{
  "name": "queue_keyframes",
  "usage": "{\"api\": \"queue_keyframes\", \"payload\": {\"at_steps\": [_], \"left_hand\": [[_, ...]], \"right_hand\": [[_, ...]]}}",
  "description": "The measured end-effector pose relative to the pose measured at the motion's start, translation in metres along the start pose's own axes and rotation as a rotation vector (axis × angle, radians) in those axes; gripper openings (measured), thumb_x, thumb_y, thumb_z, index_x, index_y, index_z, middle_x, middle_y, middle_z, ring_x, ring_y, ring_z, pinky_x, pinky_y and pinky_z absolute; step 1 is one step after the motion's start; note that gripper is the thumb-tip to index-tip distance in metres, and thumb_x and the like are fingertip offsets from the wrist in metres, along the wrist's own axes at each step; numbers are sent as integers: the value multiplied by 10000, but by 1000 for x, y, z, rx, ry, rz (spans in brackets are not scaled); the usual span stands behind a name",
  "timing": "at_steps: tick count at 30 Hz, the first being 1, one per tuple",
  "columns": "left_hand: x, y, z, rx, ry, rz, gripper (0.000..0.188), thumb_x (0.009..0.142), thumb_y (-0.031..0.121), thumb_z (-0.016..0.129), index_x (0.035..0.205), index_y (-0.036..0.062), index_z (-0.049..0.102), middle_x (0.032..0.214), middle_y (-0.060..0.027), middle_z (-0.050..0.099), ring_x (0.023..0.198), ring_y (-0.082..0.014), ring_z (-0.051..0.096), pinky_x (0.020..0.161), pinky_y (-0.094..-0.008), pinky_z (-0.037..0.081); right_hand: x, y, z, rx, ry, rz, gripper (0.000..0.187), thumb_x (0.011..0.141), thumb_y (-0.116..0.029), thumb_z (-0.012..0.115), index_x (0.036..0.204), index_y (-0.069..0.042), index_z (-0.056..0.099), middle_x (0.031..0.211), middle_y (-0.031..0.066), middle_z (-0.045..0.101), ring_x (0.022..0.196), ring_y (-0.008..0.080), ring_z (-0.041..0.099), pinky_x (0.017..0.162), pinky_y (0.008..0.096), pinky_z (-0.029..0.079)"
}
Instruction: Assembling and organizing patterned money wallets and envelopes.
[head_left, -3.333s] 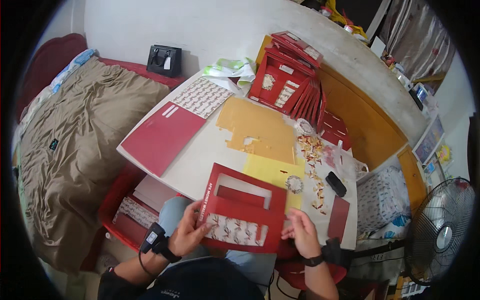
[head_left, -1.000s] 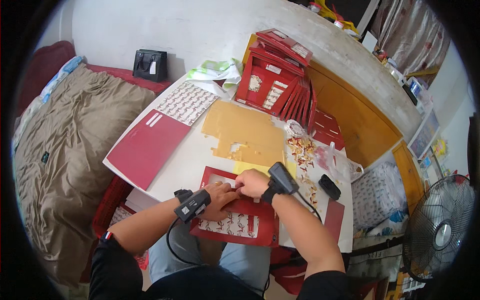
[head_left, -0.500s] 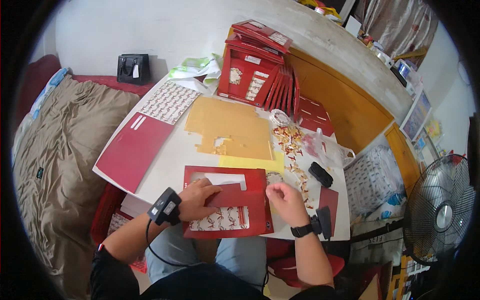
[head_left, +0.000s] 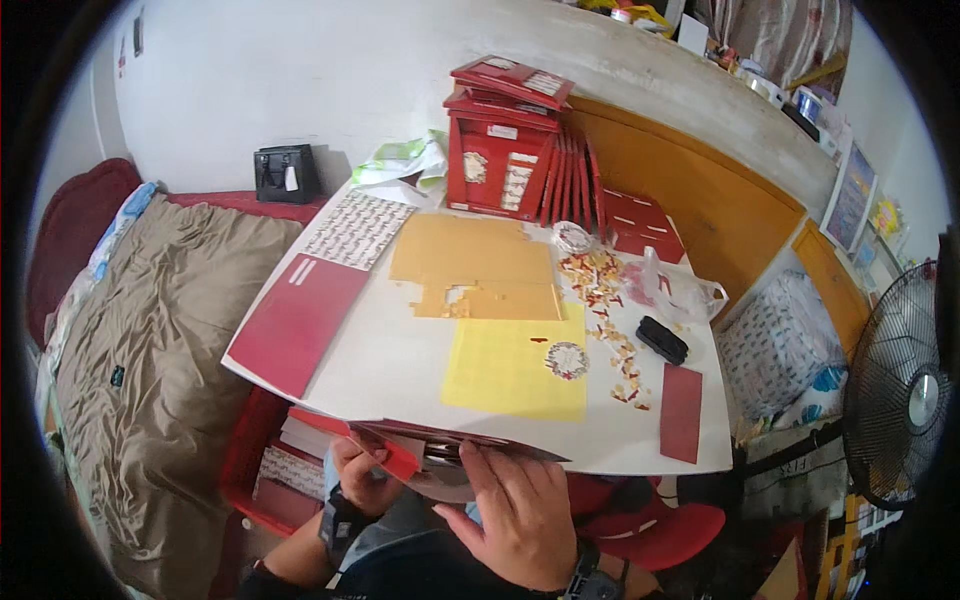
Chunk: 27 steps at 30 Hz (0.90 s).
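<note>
A red cardboard folder (head_left: 400,455) is tilted up on edge over my lap at the table's front edge, its panels parted so that a dark inside shows. At its left end my left hand (head_left: 365,482) is closed around the red edge. My right hand (head_left: 525,515) lies against the folder's upper edge with fingers stretched out and thumb apart. Parts of the folder are hidden behind the right hand. Beyond it on the white table (head_left: 400,365) lies a yellow sheet (head_left: 500,365) bearing a round sticker roll (head_left: 567,361) and a tiny red strip.
Red folders (head_left: 500,160) are stacked at the back. Small red and yellow scraps (head_left: 600,290) lie beside a clear plastic bag (head_left: 680,295) and a black case (head_left: 662,340). Tan sheets (head_left: 475,255) and a red panel (head_left: 295,320) lie leftward. A fan (head_left: 915,395) stands right.
The folder, flat on the table before, is now lifted, tilted on edge and drawn toward my lap. My left hand went from lying on it to gripping its edge; my right hand came to it.
</note>
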<state>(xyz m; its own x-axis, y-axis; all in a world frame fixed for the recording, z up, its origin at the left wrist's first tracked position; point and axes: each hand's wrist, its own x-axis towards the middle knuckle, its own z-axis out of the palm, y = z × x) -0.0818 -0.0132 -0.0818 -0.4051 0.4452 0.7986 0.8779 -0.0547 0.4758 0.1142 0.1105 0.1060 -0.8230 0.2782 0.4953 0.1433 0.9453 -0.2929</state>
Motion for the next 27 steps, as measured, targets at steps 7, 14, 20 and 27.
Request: {"api": "queue_keyframes", "payload": {"at_steps": [7,14,20,27], "left_hand": [[1,0,12,-111,44,-68,578,635,138,847,1096,154,499,972,-65,539,852,-240,523,725,-359,397],[-26,-12,13,-113,21,-207,575,638,188,867,1083,170,503,960,-57,533,856,-220,503,731,-341,387],[2,32,4,-1243,267,-732,552,689,-31,654,1204,0,459,1092,-164,608,1010,-322,619,840,-462,548],[-23,12,1,-742,53,-254,556,780,143,675,1275,6,462,1224,-158,565,1116,-304,573,940,-471,483]], "right_hand": [[-3,-12,8,-178,167,-46,668,679,-190,782,1267,-17,514,1087,151,532,953,335,531,823,466,420],[-2,-20,2,-160,104,-72,514,670,-123,766,1130,-34,554,1135,156,510,970,342,529,840,458,439],[-8,-17,13,-14,95,-107,241,798,-54,643,1036,-44,602,968,147,649,862,304,648,766,394,530],[-6,-10,4,-74,106,-323,259,847,-71,624,1097,-11,650,886,144,697,803,271,682,750,362,551]]}}
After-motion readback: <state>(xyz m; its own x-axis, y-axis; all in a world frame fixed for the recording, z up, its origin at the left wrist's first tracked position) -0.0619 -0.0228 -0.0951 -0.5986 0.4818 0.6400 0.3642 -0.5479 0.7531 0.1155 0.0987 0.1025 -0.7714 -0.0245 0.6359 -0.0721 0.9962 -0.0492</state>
